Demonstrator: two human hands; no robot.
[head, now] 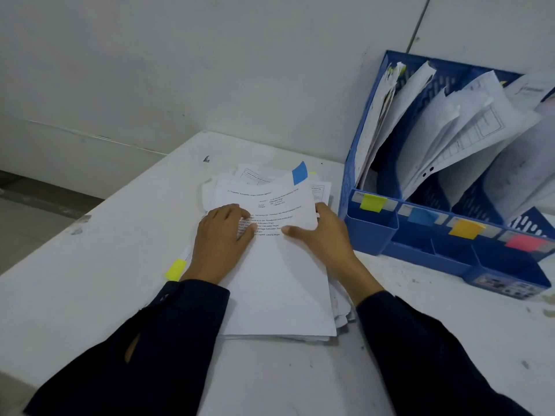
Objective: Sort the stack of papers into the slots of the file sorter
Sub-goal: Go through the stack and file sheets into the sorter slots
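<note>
A loose stack of white printed papers point(279, 289) lies on the table in front of me. A blue sticky tab point(299, 173) pokes out at its far end and a yellow tab point(174, 269) at its left side. My left hand point(220, 238) rests on the top sheet with its fingers bent onto the printed lines. My right hand point(322, 235) holds the top sheet's right edge, thumb on top and fingers under it. To the right stands the blue file sorter point(372, 232), its slots holding leaning papers and marked with yellow point(372, 202), blue point(422, 217), orange point(465, 229) and pink point(527, 242) tabs.
The white table point(90, 295) stands in a corner against pale walls point(210, 70). Its left edge drops to the floor point(24, 223). The sorter sits at the table's far right, against the wall.
</note>
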